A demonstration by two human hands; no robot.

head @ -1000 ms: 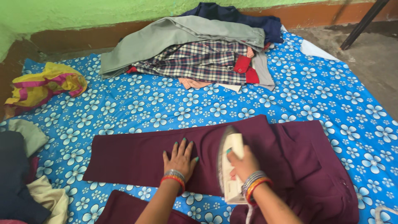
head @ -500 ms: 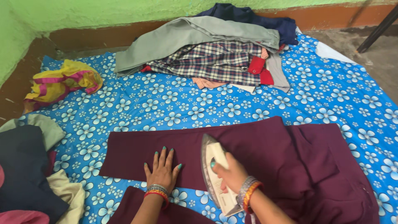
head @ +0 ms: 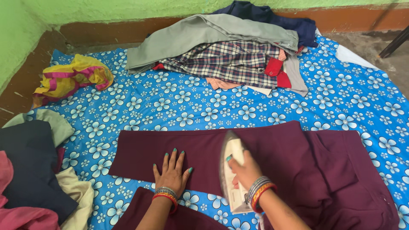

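Maroon trousers (head: 298,157) lie spread flat on a blue sheet with white flowers (head: 204,106). My left hand (head: 172,172) presses flat on one trouser leg, fingers apart, bangles at the wrist. My right hand (head: 245,172) grips the handle of a white clothes iron (head: 232,170), which rests on the same leg just right of my left hand, its tip pointing away from me. The second trouser leg (head: 145,213) shows at the bottom edge.
A pile of clothes (head: 226,47) with grey, plaid, red and navy pieces sits at the far side by the green wall. A yellow and pink cloth (head: 72,79) lies at the far left. More dark, grey and cream garments (head: 34,170) are stacked at my left.
The iron slid left along the trouser leg, then back a little to the right. My left hand shifted slightly left and stays flat. The view has drifted leftward.
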